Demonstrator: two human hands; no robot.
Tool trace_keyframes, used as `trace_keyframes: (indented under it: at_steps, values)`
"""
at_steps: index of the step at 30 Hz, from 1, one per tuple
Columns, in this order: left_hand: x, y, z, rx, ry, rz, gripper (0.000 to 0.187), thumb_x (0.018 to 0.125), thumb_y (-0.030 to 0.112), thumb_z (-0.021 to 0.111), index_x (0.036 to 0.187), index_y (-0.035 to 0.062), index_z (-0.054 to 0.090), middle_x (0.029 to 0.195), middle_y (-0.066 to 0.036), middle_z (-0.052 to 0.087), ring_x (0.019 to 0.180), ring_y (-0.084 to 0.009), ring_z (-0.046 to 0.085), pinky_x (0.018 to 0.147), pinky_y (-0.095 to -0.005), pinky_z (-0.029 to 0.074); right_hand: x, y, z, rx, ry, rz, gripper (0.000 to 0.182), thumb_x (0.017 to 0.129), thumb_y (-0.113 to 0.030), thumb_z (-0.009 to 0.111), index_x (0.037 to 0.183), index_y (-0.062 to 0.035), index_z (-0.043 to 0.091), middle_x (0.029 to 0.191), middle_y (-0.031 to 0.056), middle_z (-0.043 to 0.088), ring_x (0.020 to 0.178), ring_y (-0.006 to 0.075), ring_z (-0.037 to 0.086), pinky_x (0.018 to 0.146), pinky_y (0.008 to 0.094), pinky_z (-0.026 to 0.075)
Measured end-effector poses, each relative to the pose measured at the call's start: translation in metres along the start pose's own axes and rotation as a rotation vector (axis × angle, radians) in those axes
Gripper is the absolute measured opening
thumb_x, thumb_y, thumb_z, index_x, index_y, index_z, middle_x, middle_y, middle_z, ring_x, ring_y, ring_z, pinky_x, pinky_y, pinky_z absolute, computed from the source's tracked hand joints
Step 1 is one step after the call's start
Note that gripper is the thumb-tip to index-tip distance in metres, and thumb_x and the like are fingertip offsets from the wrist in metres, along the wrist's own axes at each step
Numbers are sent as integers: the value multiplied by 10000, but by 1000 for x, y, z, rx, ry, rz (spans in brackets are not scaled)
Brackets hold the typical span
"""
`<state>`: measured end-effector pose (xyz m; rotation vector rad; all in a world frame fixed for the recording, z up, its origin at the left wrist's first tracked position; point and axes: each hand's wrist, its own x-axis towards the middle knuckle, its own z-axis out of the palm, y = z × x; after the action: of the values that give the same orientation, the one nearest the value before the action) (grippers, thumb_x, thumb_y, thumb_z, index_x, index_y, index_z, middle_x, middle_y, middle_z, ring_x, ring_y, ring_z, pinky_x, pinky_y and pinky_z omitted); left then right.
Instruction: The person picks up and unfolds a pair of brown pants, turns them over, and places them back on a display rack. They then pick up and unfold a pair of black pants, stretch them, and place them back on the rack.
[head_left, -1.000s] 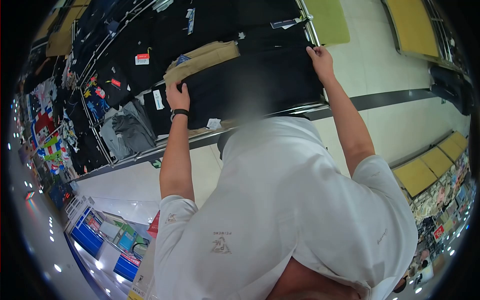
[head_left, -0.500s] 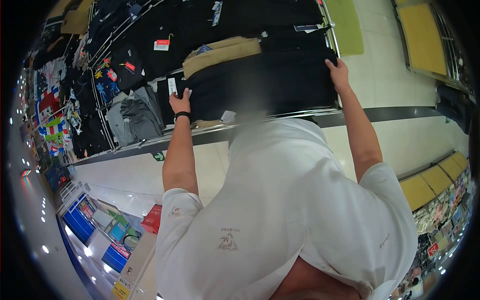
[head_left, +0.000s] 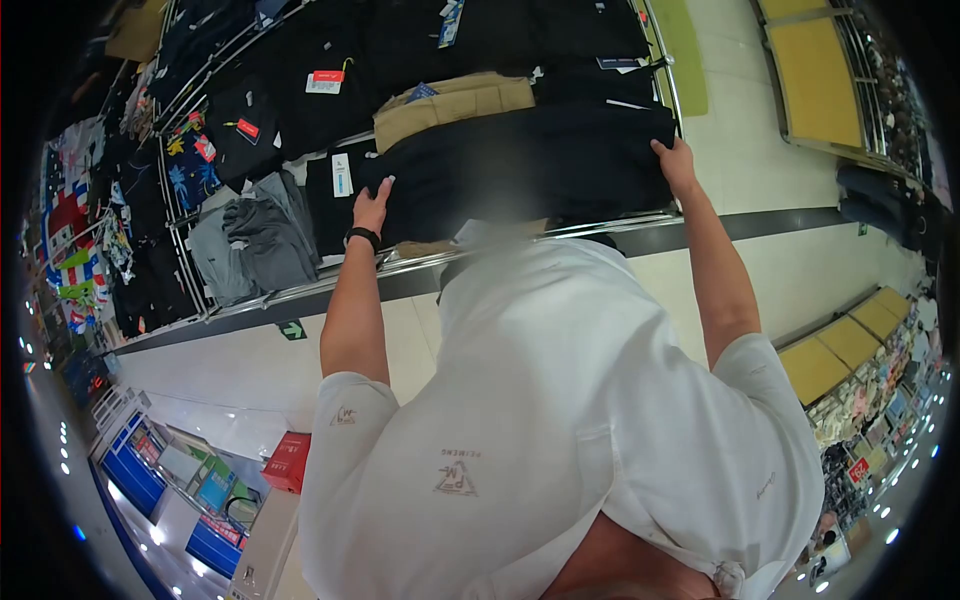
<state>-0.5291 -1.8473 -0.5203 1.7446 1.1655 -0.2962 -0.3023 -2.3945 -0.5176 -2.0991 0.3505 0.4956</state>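
A pair of folded black trousers (head_left: 590,155) lies stretched lengthwise across the front of the display rack. At its left end my left hand (head_left: 370,210), with a dark band on the wrist, grips the cloth, thumb on top. My right hand (head_left: 677,168) pinches the far right end near the rack's corner. Folded tan trousers (head_left: 460,108) lie just behind the black pair. To the left of my left hand is a white tag (head_left: 342,175) on dark cloth. A blurred patch hides the middle of the black trousers.
Grey folded garments (head_left: 255,240) lie left of my left hand. A metal rail (head_left: 420,263) runs along the rack's front edge. Behind are more dark clothes, one with a red and white tag (head_left: 324,82). A yellow-topped stand (head_left: 815,75) is at the right.
The black trousers' far edge near my right hand lies lower, baring a white strip behind it. My left hand has shifted slightly right and down along the cloth. The whole view has tilted a little.
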Motion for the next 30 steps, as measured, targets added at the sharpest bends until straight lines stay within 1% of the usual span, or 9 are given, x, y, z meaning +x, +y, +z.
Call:
trace_keyframes:
  at_steps: [5,10,11,13,15,22,25,27,30]
  values:
    - [-1,-8,1,-2,10,179,980,765,491,800,1379,-153,389,1396,-301,475,1320,-322,472,1084,-363,379,-44,-80,9,131,-43,-53,341,912,-189,650,1150,54,628,1022,130,705,903,195,662,808,324,513]
    - [-45,5,11,199,439,516,648,727,302,848,1213,-17,562,1160,-204,601,1058,-317,601,927,-387,479,-74,-119,49,238,-170,-70,403,941,-198,625,1257,46,570,1076,121,683,940,176,650,826,307,510]
    - [-62,12,16,141,395,617,502,740,259,825,1132,29,611,1054,-140,611,950,-300,605,854,-390,491,-80,-127,57,229,-190,-76,409,943,-198,622,1266,45,564,1075,124,682,937,171,650,827,303,510]
    - [-85,10,26,216,-3,662,456,745,230,824,1109,35,631,1085,-96,628,963,-272,617,841,-371,499,-87,-136,69,241,-222,-43,427,943,-202,626,1281,47,552,1087,127,680,941,167,650,829,291,511]
    - [-102,0,54,360,-81,941,420,711,209,818,1070,59,661,1055,-80,642,979,-284,605,859,-387,488,-92,-142,78,283,-247,-53,443,939,-204,634,1293,47,543,1098,131,678,942,169,652,830,283,512]
    - [-101,-21,106,607,-126,850,376,706,148,782,1059,68,678,1002,-80,654,986,-266,607,862,-384,473,-72,-116,93,149,-226,-93,424,939,-187,632,1279,53,552,1099,120,678,937,164,653,832,286,518]
    - [-101,-24,76,116,-217,647,238,792,116,750,1007,52,669,972,-63,673,895,-217,655,772,-334,508,-88,-137,90,152,-277,-58,408,938,-184,632,1256,62,561,1084,120,680,934,167,655,830,288,521]
    - [-92,-46,57,-416,-176,375,112,906,109,674,997,52,641,971,-58,684,833,-169,672,725,-286,532,-91,-140,89,223,-288,-6,399,936,-181,632,1242,66,567,1066,124,681,930,173,656,823,287,522]
    - [-88,-60,14,-853,-230,-2,137,987,146,584,1095,65,560,1022,-68,677,873,-162,666,774,-303,554,-92,-141,91,218,-289,16,393,937,-181,629,1239,64,569,1067,126,681,928,176,656,821,288,523]
